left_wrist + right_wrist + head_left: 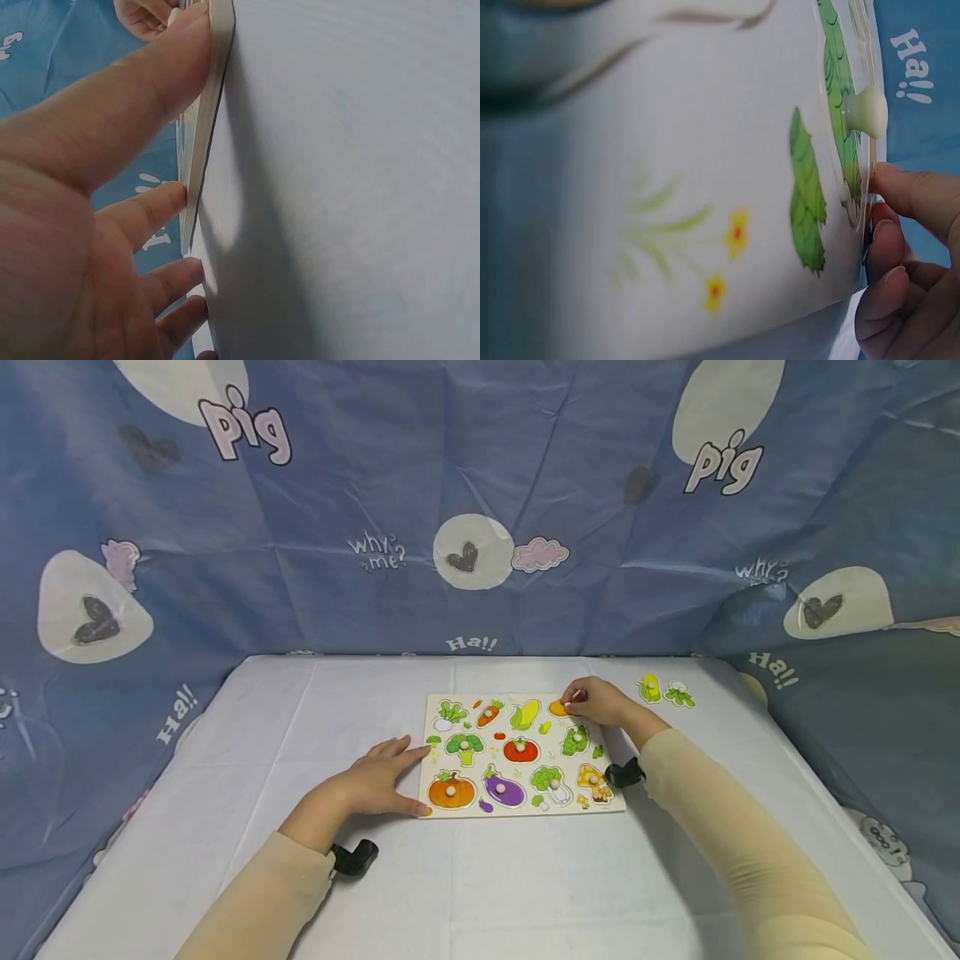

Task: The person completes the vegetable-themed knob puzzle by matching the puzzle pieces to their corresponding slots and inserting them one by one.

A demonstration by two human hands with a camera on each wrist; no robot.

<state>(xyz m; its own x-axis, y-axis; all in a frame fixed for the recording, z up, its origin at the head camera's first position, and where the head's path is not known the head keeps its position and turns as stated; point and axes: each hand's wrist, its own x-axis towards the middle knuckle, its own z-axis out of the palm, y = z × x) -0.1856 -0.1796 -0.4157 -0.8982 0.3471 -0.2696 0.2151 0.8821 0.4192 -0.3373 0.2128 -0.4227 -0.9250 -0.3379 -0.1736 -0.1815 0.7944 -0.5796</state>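
Observation:
A white puzzle board [525,811] lies on the table, with knobbed vegetable pieces such as a tomato [521,750], an eggplant [504,788] and a pumpkin [451,792]. My left hand [378,779] is spread at the board's left side, its thumb on the near left corner and its index fingertip at the left edge. That thumb [165,75] also shows against the board's edge in the left wrist view. At the far right corner my right hand [596,700] pinches an orange vegetable piece [558,708], partly hidden by the fingers. A leafy green piece [844,97] with a pale knob stands nearby.
Loose corn [650,688] and cauliflower [679,694] pieces lie on the white tablecloth [517,885], beyond the board's far right corner. A printed blue cloth [330,602] hangs behind the table. Black wrist cameras [356,858] sit close to the board on both arms.

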